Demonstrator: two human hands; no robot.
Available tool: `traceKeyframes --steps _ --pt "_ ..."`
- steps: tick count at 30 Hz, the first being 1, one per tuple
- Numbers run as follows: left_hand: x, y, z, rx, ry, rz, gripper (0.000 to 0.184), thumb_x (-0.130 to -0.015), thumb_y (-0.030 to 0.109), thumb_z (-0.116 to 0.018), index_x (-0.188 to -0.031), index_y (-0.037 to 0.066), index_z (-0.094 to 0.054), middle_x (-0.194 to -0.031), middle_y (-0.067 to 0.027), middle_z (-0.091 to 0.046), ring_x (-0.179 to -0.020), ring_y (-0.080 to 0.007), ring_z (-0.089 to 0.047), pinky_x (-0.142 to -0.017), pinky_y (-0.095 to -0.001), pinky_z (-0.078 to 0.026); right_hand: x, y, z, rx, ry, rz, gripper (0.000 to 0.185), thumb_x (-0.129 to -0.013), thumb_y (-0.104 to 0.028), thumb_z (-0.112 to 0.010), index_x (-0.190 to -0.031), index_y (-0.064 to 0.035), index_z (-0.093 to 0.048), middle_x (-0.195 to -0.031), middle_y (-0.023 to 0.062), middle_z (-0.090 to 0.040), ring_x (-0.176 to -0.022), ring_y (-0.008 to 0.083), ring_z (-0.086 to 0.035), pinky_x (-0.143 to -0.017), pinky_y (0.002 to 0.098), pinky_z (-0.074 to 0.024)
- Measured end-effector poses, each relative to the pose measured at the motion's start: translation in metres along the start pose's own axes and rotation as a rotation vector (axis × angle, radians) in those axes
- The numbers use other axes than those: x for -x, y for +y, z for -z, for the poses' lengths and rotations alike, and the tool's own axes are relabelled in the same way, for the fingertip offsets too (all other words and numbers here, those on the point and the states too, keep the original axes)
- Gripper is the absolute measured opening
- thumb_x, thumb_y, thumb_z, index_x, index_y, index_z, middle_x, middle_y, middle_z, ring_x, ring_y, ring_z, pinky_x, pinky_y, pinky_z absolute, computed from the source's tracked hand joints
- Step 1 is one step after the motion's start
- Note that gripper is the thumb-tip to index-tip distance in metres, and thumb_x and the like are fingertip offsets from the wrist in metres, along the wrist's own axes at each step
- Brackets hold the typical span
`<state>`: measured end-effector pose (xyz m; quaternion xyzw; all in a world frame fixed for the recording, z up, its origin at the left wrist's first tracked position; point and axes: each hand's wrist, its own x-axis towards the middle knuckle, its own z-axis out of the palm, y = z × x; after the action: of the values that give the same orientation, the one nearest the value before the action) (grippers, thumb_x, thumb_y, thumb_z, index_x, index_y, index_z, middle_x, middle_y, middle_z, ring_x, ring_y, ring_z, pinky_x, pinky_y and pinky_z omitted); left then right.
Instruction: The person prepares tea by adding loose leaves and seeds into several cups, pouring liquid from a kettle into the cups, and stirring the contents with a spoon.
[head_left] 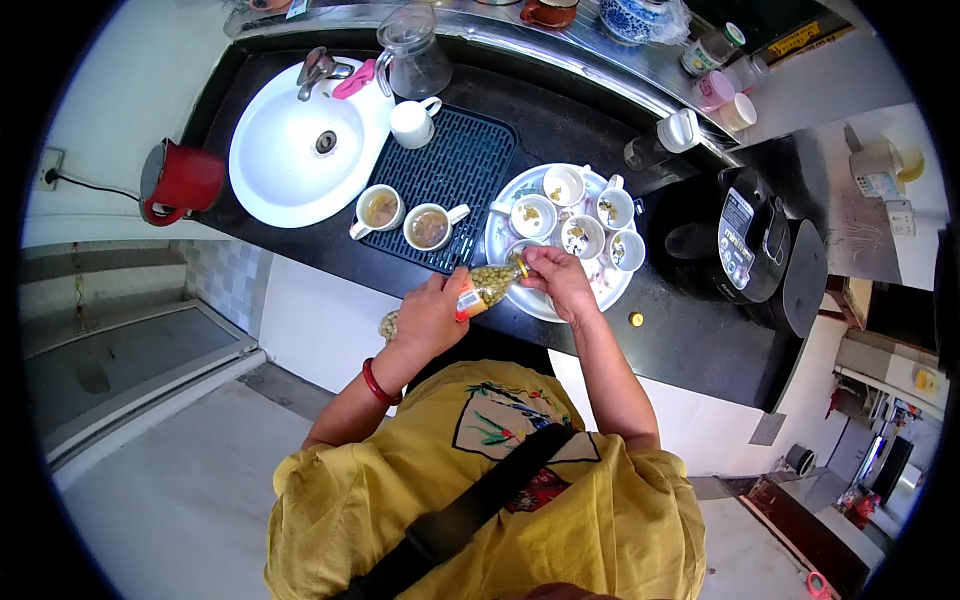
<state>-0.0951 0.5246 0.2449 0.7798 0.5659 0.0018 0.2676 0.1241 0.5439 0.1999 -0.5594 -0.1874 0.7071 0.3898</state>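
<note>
My left hand (432, 318) is wrapped round a clear plastic bottle (491, 284) full of small greenish-brown pieces, with an orange label. The bottle lies tilted, its mouth toward the right. My right hand (562, 281) is closed at the bottle's mouth, fingertips pinched by its yellow neck ring; what they hold is hidden. Just beyond the hands is a round white tray (497, 240) with several white cups, such as one cup (532, 215) with dried bits inside. A yellow cap (636, 319) lies on the counter right of my right hand.
A black drain mat (463, 160) bears an upturned white mug (413, 123) and two mugs of brownish contents, one mug (429, 228) nearer me. Left are a white sink (262, 150) and a red kettle (182, 181). A black appliance (760, 245) stands right; a glass pitcher (418, 70) stands behind.
</note>
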Motion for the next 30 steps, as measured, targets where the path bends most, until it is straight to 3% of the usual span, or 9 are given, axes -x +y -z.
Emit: traceKeyframes --steps 2,8,14,18,20,30 --pt "0.002 0.003 0.0 -0.087 0.075 -0.092 0.062 -0.062 0.016 -0.067 -0.12 0.01 -0.044 -0.088 -0.0132 -0.054 -0.076 -0.0312 -0.058 -0.067 -0.0401 -0.047 0.004 0.004 0.003 -0.018 0.012 0.0 0.023 -0.086 -0.016 -0.057 -0.099 0.0025 -0.059 -0.09 0.0064 -0.061 -0.073 0.0115 -0.059 -0.068 0.0239 -0.0536" --pt "0.006 -0.002 0.0 -0.204 0.01 -0.086 0.063 -0.06 0.017 -0.07 -0.118 0.009 -0.046 -0.084 -0.0125 -0.053 -0.073 -0.0306 -0.058 -0.065 -0.0393 -0.047 -0.006 0.035 0.004 -0.118 -0.036 -0.085 0.023 -0.085 -0.014 -0.059 -0.099 0.0035 -0.059 -0.091 0.0071 -0.06 -0.078 0.0131 -0.059 -0.067 0.0239 -0.0524" --pt "0.009 0.0 0.007 -0.19 0.068 -0.11 0.068 -0.059 0.018 -0.071 -0.12 0.009 -0.043 -0.083 -0.0134 -0.052 -0.074 -0.0319 -0.058 -0.066 -0.0393 -0.048 0.005 0.025 0.0 -0.086 0.001 -0.01 0.023 -0.085 -0.015 -0.058 -0.099 0.0035 -0.059 -0.093 0.0076 -0.061 -0.078 0.0126 -0.059 -0.067 0.0236 -0.0519" --pt "0.006 -0.011 -0.005 -0.103 -0.014 -0.046 0.07 -0.059 0.02 -0.072 -0.121 0.011 -0.042 -0.087 -0.0139 -0.053 -0.078 -0.0333 -0.058 -0.068 -0.0405 -0.048 0.004 0.023 -0.001 -0.193 0.006 -0.031 0.025 -0.087 -0.016 -0.055 -0.1 0.0054 -0.057 -0.094 0.0108 -0.061 -0.079 0.0162 -0.06 -0.072 0.0259 -0.0523" --pt "0.007 -0.012 -0.009 0.077 -0.01 -0.005 0.07 -0.061 0.021 -0.071 -0.123 0.012 -0.041 -0.092 -0.0148 -0.054 -0.08 -0.0346 -0.057 -0.07 -0.0418 -0.047 0.004 0.017 0.006 -0.243 -0.063 -0.037 0.025 -0.088 -0.016 -0.052 -0.1 0.0058 -0.057 -0.095 0.0126 -0.06 -0.082 0.0184 -0.061 -0.074 0.0275 -0.0524" --pt "0.004 -0.013 -0.012 0.243 0.05 -0.014 0.072 -0.061 0.022 -0.072 -0.123 0.012 -0.039 -0.098 -0.0154 -0.055 -0.085 -0.0346 -0.057 -0.072 -0.0418 -0.047 0.0 -0.017 0.011 -0.461 -0.146 -0.052 0.026 -0.092 -0.012 -0.037 -0.1 0.0074 -0.053 -0.098 0.0179 -0.059 -0.089 0.0229 -0.061 -0.079 0.0309 -0.0518"
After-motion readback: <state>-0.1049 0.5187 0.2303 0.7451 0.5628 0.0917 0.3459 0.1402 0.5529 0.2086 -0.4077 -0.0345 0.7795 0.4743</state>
